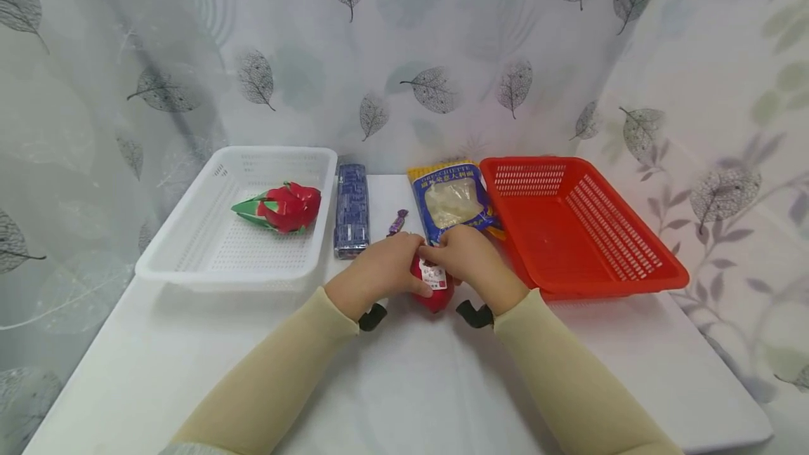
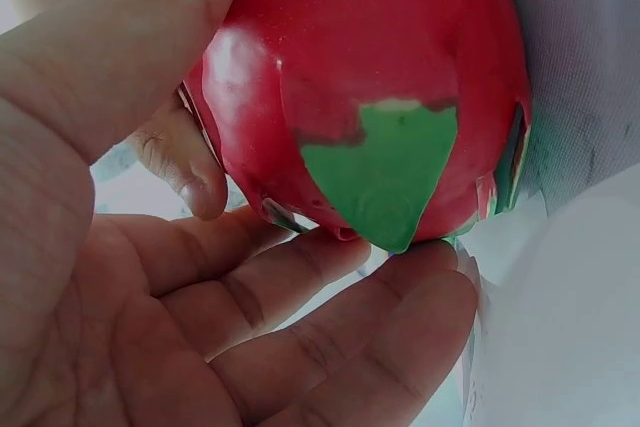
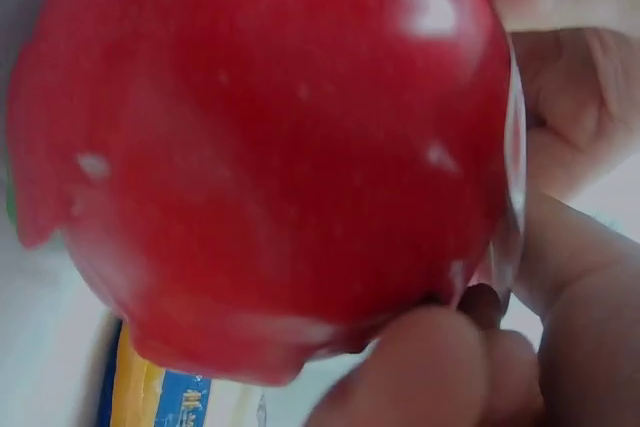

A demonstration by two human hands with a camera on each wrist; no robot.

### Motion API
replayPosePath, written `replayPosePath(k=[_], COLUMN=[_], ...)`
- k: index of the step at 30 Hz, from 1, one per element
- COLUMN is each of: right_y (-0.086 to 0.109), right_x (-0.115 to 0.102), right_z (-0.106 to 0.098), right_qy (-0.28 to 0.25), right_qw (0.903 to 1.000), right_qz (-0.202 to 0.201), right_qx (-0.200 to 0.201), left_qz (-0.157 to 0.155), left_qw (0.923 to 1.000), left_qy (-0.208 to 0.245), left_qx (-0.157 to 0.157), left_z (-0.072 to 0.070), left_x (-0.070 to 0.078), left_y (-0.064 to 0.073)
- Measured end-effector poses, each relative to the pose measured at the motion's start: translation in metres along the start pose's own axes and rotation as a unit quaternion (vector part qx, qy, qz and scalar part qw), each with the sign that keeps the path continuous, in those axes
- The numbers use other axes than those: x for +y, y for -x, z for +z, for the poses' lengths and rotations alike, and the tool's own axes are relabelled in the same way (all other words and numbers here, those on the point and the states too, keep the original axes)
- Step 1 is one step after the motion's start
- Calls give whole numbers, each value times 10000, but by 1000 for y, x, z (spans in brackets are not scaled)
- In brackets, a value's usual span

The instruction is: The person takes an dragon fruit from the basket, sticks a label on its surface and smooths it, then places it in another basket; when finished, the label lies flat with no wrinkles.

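Note:
Both hands hold a red dragon fruit [image 1: 437,298] with a white printed label [image 1: 433,277] on its upper face. My left hand [image 1: 387,264] grips it from the left, its thumb by the label's lower edge. In the left wrist view, the fingers curl along the side of the dragon fruit [image 2: 370,67], close to a green scale patch. From the right, my right hand [image 1: 470,255] curls its fingers at the fruit's far side, thumb near the label's top edge. The right wrist view shows the smooth red fruit [image 3: 280,147], with right fingertips [image 3: 430,357] against it.
A white basket [image 1: 237,277] on the left holds another dragon fruit [image 1: 291,207]. Behind the hands lie a dark blue patterned package [image 1: 352,206], a purple-wrapped candy [image 1: 398,222] and an orecchiette pasta bag [image 1: 451,199]. A red basket [image 1: 607,291] stands right of the bag.

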State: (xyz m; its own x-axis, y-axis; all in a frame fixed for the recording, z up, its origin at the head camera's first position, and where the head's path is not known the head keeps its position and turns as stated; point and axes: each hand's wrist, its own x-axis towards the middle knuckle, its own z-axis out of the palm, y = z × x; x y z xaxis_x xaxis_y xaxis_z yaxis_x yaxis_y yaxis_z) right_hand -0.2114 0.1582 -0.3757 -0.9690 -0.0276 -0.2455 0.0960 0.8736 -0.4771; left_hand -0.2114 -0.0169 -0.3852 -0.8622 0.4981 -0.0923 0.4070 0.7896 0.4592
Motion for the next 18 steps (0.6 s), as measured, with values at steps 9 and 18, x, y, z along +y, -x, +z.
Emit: replayPosePath(k=[9,18], right_y=[-4,-7], right_x=[5,7], right_z=[0,1], right_qy=[463,606], right_qw=[9989,9981], right_qz=[81,-70], right_qx=[-81,-59], left_qz=[7,-130], left_qw=[10000,9999], left_qy=[-35,-11], left_qx=[-5,-69], left_z=[3,-1], left_x=[0,2], left_y=[0,2])
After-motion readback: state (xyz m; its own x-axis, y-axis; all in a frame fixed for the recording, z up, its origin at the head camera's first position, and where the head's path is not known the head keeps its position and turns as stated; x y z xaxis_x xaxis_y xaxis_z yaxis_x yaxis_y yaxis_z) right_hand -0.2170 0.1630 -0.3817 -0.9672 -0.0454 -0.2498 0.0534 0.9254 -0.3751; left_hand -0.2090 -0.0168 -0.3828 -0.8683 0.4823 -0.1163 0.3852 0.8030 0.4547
